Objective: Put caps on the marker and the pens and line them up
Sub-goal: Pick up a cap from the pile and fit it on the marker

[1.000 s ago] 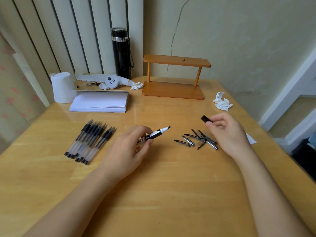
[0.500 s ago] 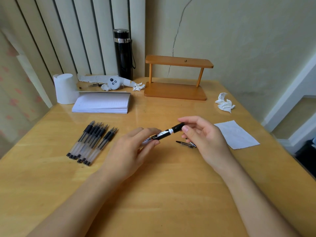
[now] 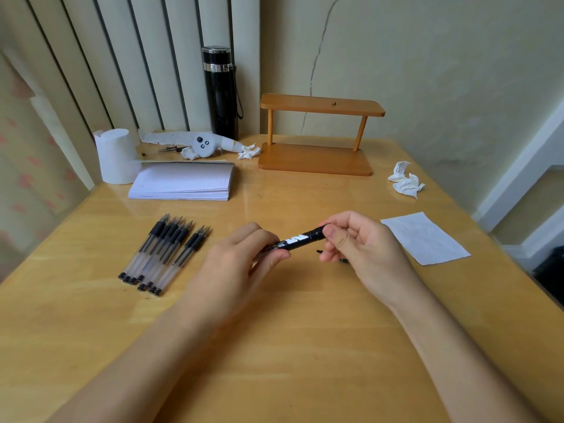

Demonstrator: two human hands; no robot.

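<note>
While I hold the marker (image 3: pixel 300 240) just above the table (image 3: pixel 290 346) in the head view, my left hand (image 3: pixel 241 264) is closed round its barrel and my right hand (image 3: pixel 363 245) pinches the cap end, thumb and fingers (image 3: pixel 335 239) shut tight on it. The marker lies tilted, its capped end higher and pointing toward the sheet of paper (image 3: pixel 424 238) on its right. I judge this step to be seating the cap; it looks on, though I cannot tell whether it has clicked home. The pens (image 3: pixel 164 251) lie in a loose bunch on the table to the left of the marker, well apart from it, tips bare and pointing away from me. A dark bit or two, probably pen caps (image 3: pixel 343 261), peeps out under my right hand, mostly hidden. Next I reckon I should press the cap firm, set the marker down near the pens, then free my right hand to pick a cap and match it to a pen tip
</note>
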